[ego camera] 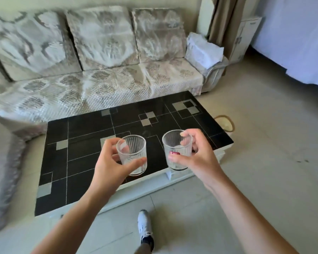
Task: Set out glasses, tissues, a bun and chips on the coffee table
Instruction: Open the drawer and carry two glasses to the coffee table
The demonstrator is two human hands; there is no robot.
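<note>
We see clear ribbed glasses (132, 154) (one (175, 150) bears a red label), a black counter (84, 142) with grey squares, and a grey-patterned white sofa (99, 70).

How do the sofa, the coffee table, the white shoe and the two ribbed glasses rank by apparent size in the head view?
1. Sofa, largest.
2. Coffee table.
3. White shoe and the two ribbed glasses: left-hand glass, right-hand glass. All three look alike in size, and the glasses are held nearer the camera, so I leave them unranked.

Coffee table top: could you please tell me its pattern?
Black coffee table with thin pale lines and grey squares; head view.
</note>
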